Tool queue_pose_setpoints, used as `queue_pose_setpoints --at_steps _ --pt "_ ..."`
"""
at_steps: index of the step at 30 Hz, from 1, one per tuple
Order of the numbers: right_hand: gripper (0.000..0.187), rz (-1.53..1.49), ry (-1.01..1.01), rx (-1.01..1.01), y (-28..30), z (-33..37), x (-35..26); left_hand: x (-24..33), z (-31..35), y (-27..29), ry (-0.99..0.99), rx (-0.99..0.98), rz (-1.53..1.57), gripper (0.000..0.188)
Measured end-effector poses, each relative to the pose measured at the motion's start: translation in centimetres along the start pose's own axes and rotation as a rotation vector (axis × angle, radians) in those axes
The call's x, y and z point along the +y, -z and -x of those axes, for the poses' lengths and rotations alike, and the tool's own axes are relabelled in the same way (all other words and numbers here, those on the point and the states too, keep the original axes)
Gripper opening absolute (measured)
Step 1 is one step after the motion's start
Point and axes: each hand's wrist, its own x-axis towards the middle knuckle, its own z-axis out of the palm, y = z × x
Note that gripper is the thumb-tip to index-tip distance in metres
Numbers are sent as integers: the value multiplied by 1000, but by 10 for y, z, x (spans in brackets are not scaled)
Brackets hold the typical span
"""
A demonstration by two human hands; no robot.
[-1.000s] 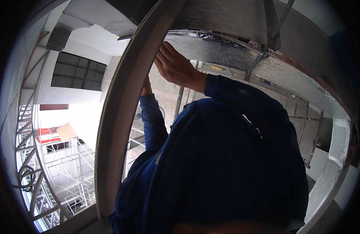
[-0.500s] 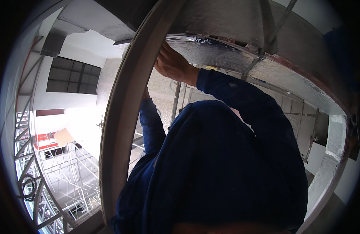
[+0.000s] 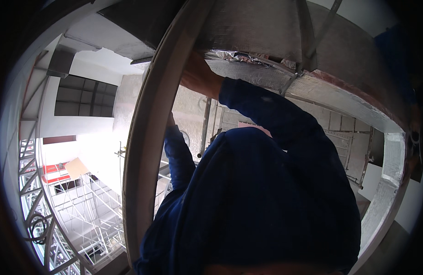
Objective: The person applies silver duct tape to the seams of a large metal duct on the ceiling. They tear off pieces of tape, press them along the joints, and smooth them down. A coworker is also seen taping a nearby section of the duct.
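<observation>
A long grey metal beam (image 3: 162, 96) runs from the top of the view down past my left side. My right hand (image 3: 201, 75) reaches up to the beam's right edge, beside a foil-faced duct panel (image 3: 262, 73). Its fingers go into shadow behind the beam, so what they touch is hidden. Lower along the same edge, only the wrist and a small part of my left hand (image 3: 170, 120) show; the beam covers the rest. Crumpled silver foil (image 3: 230, 56) lies along the panel's upper edge, just right of my right hand.
A large grey duct (image 3: 253, 27) spans the top, with a foil-wrapped section (image 3: 395, 151) curving down at the right. Scaffold bars (image 3: 353, 133) stand below it. Far down at the left are white scaffolding (image 3: 92, 201), a tan board (image 3: 76, 168) and a steel truss (image 3: 41, 197).
My right hand has slid further behind the beam, and its fingers are now darker and more hidden. The view has shifted slightly. My left hand stays behind the beam.
</observation>
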Motion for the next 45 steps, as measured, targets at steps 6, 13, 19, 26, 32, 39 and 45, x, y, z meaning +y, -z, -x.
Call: queue_pose_setpoints --at_steps 6,13,19,26,32,39,45 --pt "29 -161 -75 -115 30 -3 -12 2 -2 1 8 -10 14 37" --pt "39 -215 -167 -28 125 86 -26 4 1 2 40 -16 34 38" --pt "27 -59 -471 94 193 149 12 6 -2 2 50 -22 39 39" --pt "25 74 -808 372 207 169 26 1 0 -3 31 -40 59 40" --pt "41 229 -579 349 210 167 43 -6 3 -9 24 -51 80 41" --pt "31 245 -455 371 218 162 59 -9 4 -13 28 -45 92 42" --pt "23 218 -503 411 218 155 60 -18 6 -13 24 -43 91 43"
